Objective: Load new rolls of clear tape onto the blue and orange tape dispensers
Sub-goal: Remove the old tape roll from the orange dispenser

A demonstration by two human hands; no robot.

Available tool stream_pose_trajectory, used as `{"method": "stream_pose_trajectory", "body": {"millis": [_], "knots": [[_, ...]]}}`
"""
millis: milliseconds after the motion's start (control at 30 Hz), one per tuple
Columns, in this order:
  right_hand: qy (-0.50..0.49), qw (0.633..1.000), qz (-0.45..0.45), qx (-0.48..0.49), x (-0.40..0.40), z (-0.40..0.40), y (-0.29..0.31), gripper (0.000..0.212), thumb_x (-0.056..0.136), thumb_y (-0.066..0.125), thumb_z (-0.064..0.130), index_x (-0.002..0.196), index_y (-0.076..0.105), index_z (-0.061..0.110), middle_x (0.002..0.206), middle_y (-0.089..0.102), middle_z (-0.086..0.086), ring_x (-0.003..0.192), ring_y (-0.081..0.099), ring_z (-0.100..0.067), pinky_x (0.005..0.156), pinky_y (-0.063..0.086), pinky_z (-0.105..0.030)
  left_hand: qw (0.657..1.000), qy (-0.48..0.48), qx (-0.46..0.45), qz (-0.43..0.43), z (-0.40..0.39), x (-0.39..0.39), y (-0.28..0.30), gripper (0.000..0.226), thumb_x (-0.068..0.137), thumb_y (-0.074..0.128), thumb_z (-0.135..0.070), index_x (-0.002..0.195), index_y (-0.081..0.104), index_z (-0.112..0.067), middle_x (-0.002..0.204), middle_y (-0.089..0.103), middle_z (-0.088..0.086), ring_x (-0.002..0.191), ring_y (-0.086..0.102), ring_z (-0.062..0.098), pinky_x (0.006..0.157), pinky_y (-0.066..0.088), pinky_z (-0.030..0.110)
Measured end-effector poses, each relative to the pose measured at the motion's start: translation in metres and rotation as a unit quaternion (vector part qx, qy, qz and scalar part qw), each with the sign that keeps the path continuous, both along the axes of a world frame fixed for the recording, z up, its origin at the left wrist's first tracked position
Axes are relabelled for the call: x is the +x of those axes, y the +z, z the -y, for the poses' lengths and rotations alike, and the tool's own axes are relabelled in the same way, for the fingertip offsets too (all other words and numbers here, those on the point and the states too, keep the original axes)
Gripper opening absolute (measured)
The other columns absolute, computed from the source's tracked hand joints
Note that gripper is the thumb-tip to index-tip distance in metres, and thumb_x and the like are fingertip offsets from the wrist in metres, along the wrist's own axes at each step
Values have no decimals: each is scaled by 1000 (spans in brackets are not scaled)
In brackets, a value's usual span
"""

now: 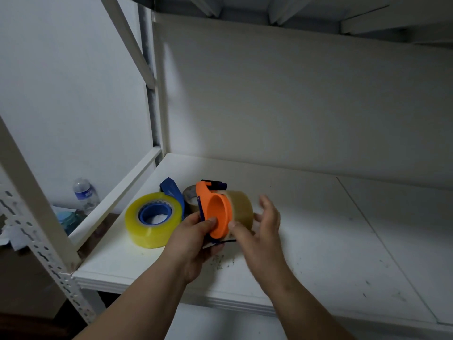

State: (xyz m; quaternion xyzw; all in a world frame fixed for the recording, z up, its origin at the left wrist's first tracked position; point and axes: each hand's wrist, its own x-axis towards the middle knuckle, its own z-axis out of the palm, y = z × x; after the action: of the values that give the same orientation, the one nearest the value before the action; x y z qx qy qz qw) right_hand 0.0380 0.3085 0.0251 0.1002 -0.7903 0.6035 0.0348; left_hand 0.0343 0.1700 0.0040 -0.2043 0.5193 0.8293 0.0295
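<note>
A white shelf (318, 229) in a metal rack carried everything. At its left end lay the blue tape dispenser (171, 192), already wearing a full yellowish roll of clear tape (152, 219) on its blue hub. Just behind it sat a smaller, nearly spent roll (190, 193), partly hidden.

Held above the shelf, a little right of those, was the orange tape dispenser (215, 214) with a second clear roll (241, 208) seated around its orange hub. That roll looked fairly heavy for its size, stiff across the core and slick on its outer face, so it seemed best gripped by the flat sides or pushed at the rim; the plastic dispenser looked light and rigid, and its body was the safest place to hold, away from the cutter edge at the top.

The left hand (196, 239) was clenched around the dispenser from below, thumb pressed on the hub's face. The right hand (262, 224) was slack and spread, thumb touching the roll's near edge, fingers (266, 203) curved loosely past it, gripping nothing.
</note>
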Motion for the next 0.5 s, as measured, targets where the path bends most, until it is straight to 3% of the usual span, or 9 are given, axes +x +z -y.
{"method": "stream_pose_trajectory", "body": {"millis": [67, 100, 200, 267, 333, 367, 500], "knots": [[61, 991, 89, -74, -2, -4, 5, 37, 79, 63, 39, 116, 58, 34, 111, 66, 11, 103, 60, -8, 72, 49, -14, 1000, -11, -13, -11, 0, 3, 3, 25, 97, 59, -16, 121, 64, -16, 101, 73, 6, 87, 68, 20, 57, 56, 28], [88, 986, 99, -96, -2, -5, 5, 29, 81, 64, 38, 109, 63, 32, 101, 71, 10, 96, 64, -8, 67, 49, -13, 999, -16, -25, -18, 0, 3, 3, 27, 97, 58, -17, 124, 63, -15, 106, 72, 7, 91, 68, 21, 60, 56, 29], [117, 980, 94, -131, -1, -4, 7, 20, 88, 65, 21, 108, 65, 24, 95, 74, 5, 89, 68, -7, 69, 50, -15, 994, -9, -95, -50, -2, 6, 6, 47, 96, 60, -16, 142, 49, -18, 129, 63, 9, 110, 65, 26, 85, 58, 40], [105, 988, 85, -72, 0, -2, 6, 20, 87, 65, 19, 105, 64, 29, 94, 73, 6, 86, 67, -6, 68, 49, -15, 987, 38, -144, -68, -2, 9, 9, 42, 94, 63, -24, 135, 54, -23, 132, 60, 5, 118, 59, 23, 99, 49, 43], [102, 992, 78, -6, 1, -1, 6, 22, 86, 66, 21, 105, 63, 32, 94, 70, 9, 84, 65, -2, 67, 48, -13, 985, 48, -149, -74, -1, 12, 16, 21, 92, 59, -38, 107, 69, -28, 114, 71, 2, 110, 62, 19, 92, 47, 38], [110, 991, 74, 22, 1, 0, 6, 25, 86, 66, 21, 108, 62, 32, 95, 69, 10, 85, 65, -1, 68, 48, -14, 989, 28, -129, -68, 1, 12, 18, 26, 92, 56, -44, 101, 74, -26, 105, 76, 4, 105, 67, 21, 87, 48, 37], [139, 987, 44, 73, 0, 2, 5, 26, 85, 68, 22, 107, 61, 33, 95, 67, 13, 85, 62, 5, 66, 47, -9, 999, -26, -9, -30, 9, 11, 20, 31, 95, 58, -33, 110, 73, -10, 92, 79, 13, 83, 74, 24, 74, 52, 36]]}}
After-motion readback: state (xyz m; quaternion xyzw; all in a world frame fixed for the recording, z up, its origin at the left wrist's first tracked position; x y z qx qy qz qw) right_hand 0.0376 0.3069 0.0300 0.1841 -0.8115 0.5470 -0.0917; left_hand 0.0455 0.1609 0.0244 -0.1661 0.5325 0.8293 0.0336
